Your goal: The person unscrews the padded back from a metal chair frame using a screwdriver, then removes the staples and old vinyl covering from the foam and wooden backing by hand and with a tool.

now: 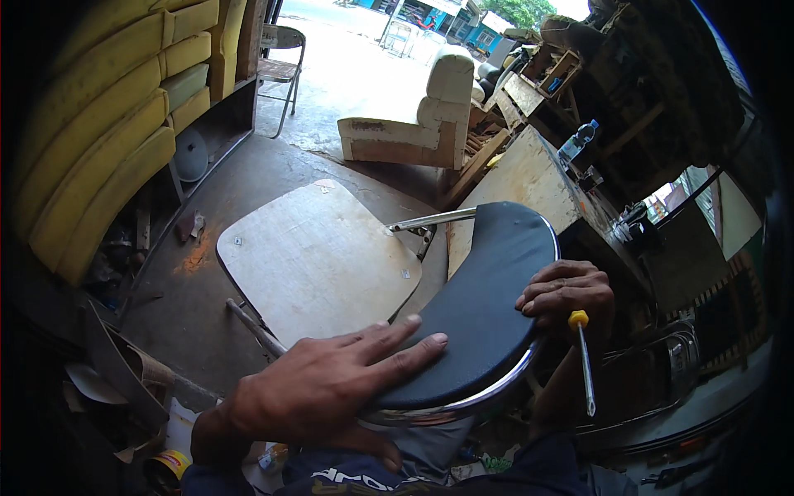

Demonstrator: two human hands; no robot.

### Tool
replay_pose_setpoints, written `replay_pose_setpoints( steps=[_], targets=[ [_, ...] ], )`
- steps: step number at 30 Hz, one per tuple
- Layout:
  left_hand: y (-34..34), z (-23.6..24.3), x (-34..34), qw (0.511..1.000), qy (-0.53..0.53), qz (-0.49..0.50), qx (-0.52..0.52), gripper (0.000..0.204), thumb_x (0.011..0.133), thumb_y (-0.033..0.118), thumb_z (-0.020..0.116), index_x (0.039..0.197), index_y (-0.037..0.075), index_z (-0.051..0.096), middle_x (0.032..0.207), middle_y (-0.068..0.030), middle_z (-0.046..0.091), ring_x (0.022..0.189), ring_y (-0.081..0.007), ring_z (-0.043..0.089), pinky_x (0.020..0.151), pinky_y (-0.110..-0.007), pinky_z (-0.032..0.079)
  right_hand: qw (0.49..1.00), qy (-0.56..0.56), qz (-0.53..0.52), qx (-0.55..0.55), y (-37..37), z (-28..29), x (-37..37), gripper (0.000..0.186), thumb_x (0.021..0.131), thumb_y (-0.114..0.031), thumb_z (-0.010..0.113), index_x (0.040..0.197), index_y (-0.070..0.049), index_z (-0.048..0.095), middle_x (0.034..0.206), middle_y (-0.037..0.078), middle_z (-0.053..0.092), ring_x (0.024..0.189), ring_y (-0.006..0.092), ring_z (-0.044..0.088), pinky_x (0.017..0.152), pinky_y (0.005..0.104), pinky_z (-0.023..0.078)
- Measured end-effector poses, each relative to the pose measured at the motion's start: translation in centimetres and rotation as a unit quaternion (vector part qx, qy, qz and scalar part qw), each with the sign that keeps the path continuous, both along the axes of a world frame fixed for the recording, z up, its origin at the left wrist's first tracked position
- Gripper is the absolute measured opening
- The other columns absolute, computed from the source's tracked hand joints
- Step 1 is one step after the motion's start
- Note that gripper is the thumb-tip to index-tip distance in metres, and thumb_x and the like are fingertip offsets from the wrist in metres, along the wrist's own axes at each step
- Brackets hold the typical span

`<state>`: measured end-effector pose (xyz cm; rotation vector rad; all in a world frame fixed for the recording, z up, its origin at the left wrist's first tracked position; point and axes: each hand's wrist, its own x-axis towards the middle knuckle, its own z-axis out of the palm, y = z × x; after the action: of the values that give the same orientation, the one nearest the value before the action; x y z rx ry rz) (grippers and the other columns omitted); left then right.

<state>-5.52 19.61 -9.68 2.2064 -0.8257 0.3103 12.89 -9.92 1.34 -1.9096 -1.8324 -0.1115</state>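
Note:
A chair with a chrome tube frame stands in front of me. Its curved backrest (488, 289) is covered in dark padded material, and its seat (318, 248) is a bare, pale board. My left hand (322, 384) lies open on the near left end of the backrest, fingers spread over the cover and thumb lower down by the rim. At the right end, my right hand (571, 298) is closed around a screwdriver (585, 364), its fingertips resting on the backrest edge. The yellow handle end shows below the fist, with the metal shaft pointing down.
Yellow foam pieces (107, 157) are stacked along the left wall. A pale, worn armchair (405, 132) and a folding chair (281, 70) stand ahead. To the right is a wooden table (529, 178) with a plastic bottle (579, 140). A yellow can (169, 467) sits lower left.

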Motion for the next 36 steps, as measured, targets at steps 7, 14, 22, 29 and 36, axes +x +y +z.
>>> replay_pose_setpoints(
  steps=[7, 14, 22, 29, 36],
  targets=[
    [-0.9, 0.5, 1.7, 0.989, 0.104, -0.093, -0.042, 0.098, 0.074, 0.019, 0.086, 0.158, 0.006, 0.035, 0.150, -0.0236, 0.052, 0.137, -0.0370, 0.054, 0.115, -0.045, 0.047, 0.992, 0.113, 0.009, 0.055, -2.0, -1.0, 1.1, 0.020, 0.089, -0.020, 0.079, 0.096, -0.002, 0.076, 0.092, 0.012, 0.079, 0.089, 0.0241, 0.076, 0.082, 0.0378, 0.060],
    [-0.4, 0.3, 1.9, 0.981, 0.125, -0.129, -0.069, 0.096, 0.075, 0.014, 0.084, 0.158, 0.009, 0.037, 0.150, -0.0231, 0.053, 0.136, -0.0374, 0.055, 0.116, -0.045, 0.045, 0.980, 0.104, -0.115, 0.125, -4.3, -2.5, -0.3, 0.037, 0.097, -0.024, 0.069, 0.124, 0.000, 0.067, 0.127, 0.019, 0.070, 0.137, 0.0392, 0.054, 0.113, 0.0492, 0.042],
    [0.1, 0.5, 3.6, 0.964, 0.139, -0.213, -0.080, 0.101, 0.075, 0.011, 0.084, 0.160, 0.003, 0.031, 0.158, -0.0251, 0.043, 0.139, -0.0370, 0.052, 0.118, -0.043, 0.042, 0.984, 0.041, -0.150, 0.086, -3.1, -4.9, 0.4, 0.053, 0.074, -0.004, 0.059, 0.126, -0.006, 0.068, 0.136, 0.010, 0.068, 0.149, 0.0329, 0.041, 0.126, 0.0481, 0.020],
    [0.6, 0.4, 3.9, 0.935, 0.240, -0.252, -0.068, 0.110, 0.075, 0.015, 0.085, 0.163, 0.004, 0.020, 0.164, -0.0230, 0.033, 0.151, -0.0351, 0.035, 0.126, -0.046, 0.029, 0.987, 0.072, -0.130, 0.057, -3.2, -4.5, 0.6, 0.037, 0.081, -0.004, 0.066, 0.116, -0.010, 0.075, 0.127, 0.006, 0.073, 0.147, 0.0321, 0.042, 0.126, 0.0500, 0.018],
    [-0.1, 0.4, 4.3, 0.892, 0.306, -0.223, -0.246, 0.099, 0.087, 0.043, 0.080, 0.159, -0.003, 0.030, 0.162, -0.0273, 0.034, 0.150, -0.0370, 0.037, 0.123, -0.047, 0.031, 0.948, 0.250, -0.121, 0.155, -4.4, -4.9, 0.3, 0.054, 0.086, -0.010, 0.064, 0.139, -0.002, 0.060, 0.139, 0.013, 0.066, 0.148, 0.0286, 0.043, 0.128, 0.0484, 0.015]
  ],
)
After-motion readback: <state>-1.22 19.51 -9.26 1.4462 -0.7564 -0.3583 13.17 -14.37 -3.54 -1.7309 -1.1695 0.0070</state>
